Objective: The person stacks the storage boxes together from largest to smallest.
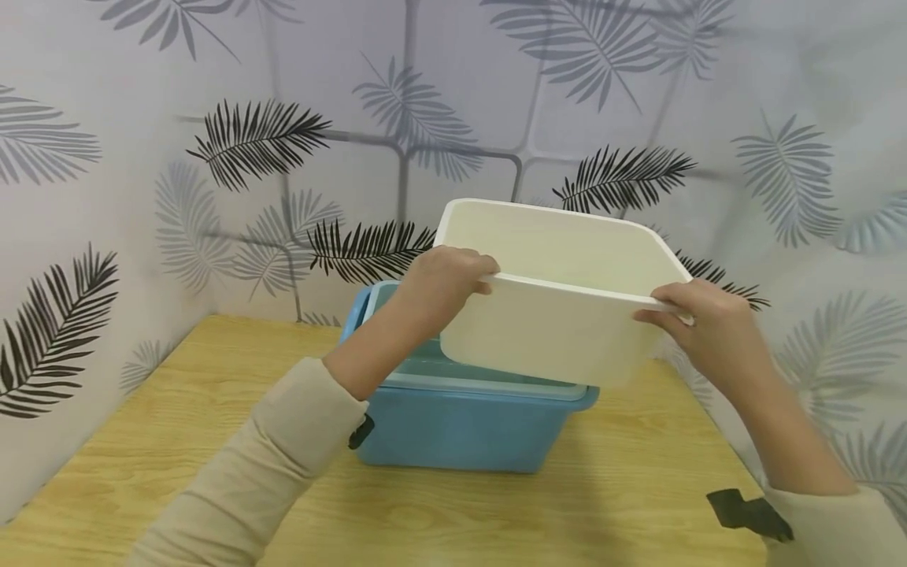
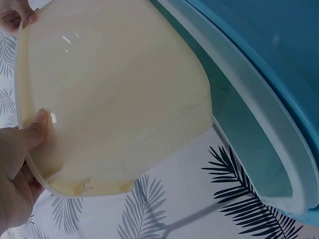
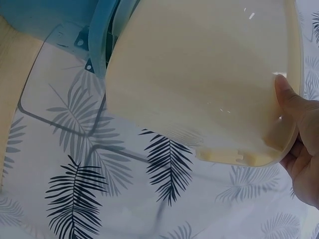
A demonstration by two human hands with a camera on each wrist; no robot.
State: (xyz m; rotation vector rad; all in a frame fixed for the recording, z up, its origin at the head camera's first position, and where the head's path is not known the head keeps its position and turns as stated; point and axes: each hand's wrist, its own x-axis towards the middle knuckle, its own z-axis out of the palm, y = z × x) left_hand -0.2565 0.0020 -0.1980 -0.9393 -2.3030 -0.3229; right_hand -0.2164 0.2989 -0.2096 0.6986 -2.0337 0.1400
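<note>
A cream plastic storage bin [image 1: 546,331] hangs tilted in the air, its near rim gripped by both hands. My left hand [image 1: 448,285] pinches that rim toward its left end, thumb against the outer wall in the left wrist view. At the right corner my right hand [image 1: 719,335] holds the same rim between thumb and fingers. Below and behind it stands a larger blue bin [image 1: 460,431], with a pale teal bin [image 1: 489,383] nested inside. The cream bin hides much of the teal bin's opening; whether they touch I cannot tell.
The bins stand on a wood-grain table [image 1: 177,441]. Behind and beside it hangs a pale cloth [image 1: 340,71] printed with dark and grey leaves. Dark straps show near both wrists.
</note>
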